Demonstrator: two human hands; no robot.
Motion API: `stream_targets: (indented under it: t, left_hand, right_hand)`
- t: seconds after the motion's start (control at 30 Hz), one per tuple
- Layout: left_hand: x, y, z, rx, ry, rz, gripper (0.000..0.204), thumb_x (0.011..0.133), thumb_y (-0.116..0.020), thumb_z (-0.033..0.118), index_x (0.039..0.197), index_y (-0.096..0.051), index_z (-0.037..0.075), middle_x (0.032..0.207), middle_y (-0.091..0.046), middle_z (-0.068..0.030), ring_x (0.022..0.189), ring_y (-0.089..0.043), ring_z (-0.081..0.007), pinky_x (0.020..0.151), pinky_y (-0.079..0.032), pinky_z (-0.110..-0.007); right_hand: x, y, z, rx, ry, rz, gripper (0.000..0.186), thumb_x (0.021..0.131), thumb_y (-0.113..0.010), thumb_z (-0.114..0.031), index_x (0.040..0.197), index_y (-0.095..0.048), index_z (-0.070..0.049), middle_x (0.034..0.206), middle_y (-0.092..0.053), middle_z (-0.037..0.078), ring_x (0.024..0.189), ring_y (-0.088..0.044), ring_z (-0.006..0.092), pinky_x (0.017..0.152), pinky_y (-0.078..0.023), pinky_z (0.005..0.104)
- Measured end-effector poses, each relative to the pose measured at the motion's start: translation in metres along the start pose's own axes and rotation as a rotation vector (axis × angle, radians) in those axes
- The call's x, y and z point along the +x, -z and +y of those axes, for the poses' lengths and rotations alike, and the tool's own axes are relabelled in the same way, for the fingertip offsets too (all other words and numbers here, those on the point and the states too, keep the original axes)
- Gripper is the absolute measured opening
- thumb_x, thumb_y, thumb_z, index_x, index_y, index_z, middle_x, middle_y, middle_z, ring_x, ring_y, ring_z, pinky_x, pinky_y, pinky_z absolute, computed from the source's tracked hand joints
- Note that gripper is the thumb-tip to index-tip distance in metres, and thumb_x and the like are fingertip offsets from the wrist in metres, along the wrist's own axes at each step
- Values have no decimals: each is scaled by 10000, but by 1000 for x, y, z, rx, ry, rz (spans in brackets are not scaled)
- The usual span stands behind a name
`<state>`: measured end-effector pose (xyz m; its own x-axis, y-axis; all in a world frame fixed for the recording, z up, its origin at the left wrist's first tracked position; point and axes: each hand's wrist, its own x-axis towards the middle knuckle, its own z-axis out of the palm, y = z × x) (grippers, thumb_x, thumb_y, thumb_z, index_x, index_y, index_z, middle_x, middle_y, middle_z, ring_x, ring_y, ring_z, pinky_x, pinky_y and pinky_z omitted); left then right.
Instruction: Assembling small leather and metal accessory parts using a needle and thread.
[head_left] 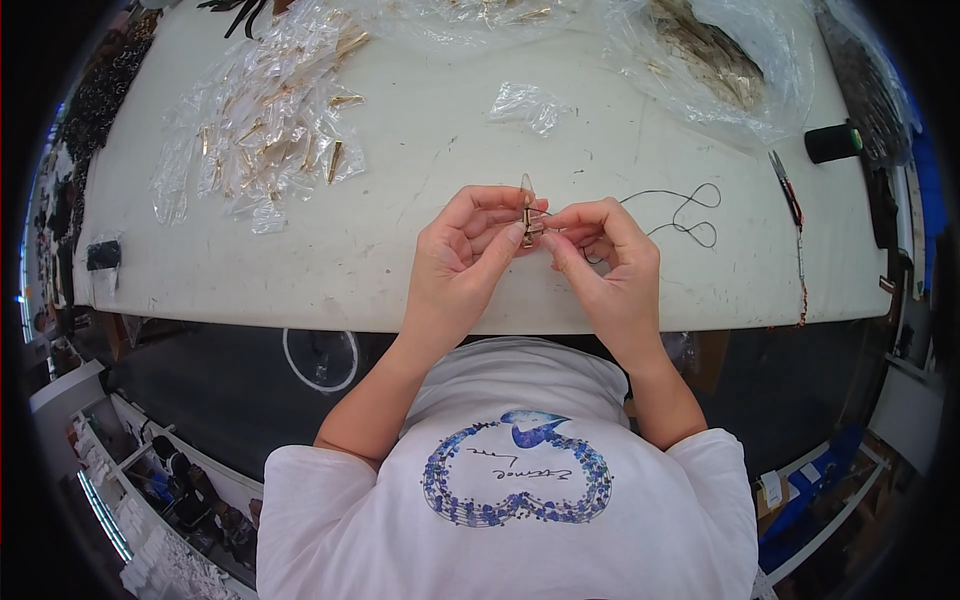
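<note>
My left hand (457, 250) pinches a small gold-coloured metal piece (527, 226) between thumb and fingertips, above the near part of the table. A thin clear tip sticks up from the piece. Close beside it, my right hand (607, 262) has thumb and forefinger together at the piece's right side, on a dark thread (690, 200). This thread passes behind the right fingers and lies in loose loops on the table to the right. The fingers partly hide the metal piece and where the thread meets it.
On the white table (400, 285), many clear bags with gold-coloured pieces (280, 130) are heaped at the far left. A small clear bag (528, 107) lies ahead. Farther right are a large plastic bag with brownish contents (710, 60), a black thread spool (833, 143) and thread snips (786, 188).
</note>
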<state>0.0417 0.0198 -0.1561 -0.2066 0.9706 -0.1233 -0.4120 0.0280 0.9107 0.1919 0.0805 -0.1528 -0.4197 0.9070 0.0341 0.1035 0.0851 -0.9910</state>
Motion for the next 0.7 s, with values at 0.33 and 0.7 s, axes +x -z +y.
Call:
stream_targets:
  t: [0.33, 0.7]
  left_hand:
    - [-1, 0, 1, -1, -5, 1, 237, 962, -497, -39, 1198, -510, -58, 1171, -628, -183, 1073, -633, -199, 919, -558, -343]
    - [-2, 0, 1, 29, 7, -14, 218, 965, -514, -21, 1180, -527, -57, 1152, -642, -171, 1056, -642, -195, 904, -562, -339]
  right_hand:
    - [0, -4, 3, 6, -3, -22, 114, 843, -676, 18, 896, -581, -17, 818, -650, 46, 714, -626, 100, 652, -509, 233]
    - [1, -5, 1, -6, 0, -31, 115, 837, -672, 25, 894, -582, -17, 818, -655, 53, 698, -623, 108, 646, -511, 245]
